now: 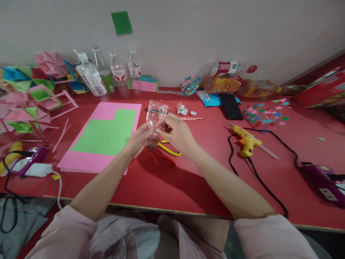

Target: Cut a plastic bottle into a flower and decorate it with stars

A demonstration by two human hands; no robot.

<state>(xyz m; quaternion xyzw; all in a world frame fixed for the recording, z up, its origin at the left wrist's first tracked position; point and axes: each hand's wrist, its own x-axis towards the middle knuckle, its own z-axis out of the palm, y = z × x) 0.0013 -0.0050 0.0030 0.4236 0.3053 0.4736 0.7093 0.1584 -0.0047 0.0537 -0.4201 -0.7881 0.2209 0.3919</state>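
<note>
Above a red table (205, 196), a clear plastic piece (152, 118) sits between the person's hands: the left hand (140, 139) closes around its lower end, the right hand (179, 133) pinches its side, fingers curled. Below lies a yellow handle (174, 153); leftward, a green sheet (107, 136); rightward, a glue gun (246, 143).
</note>
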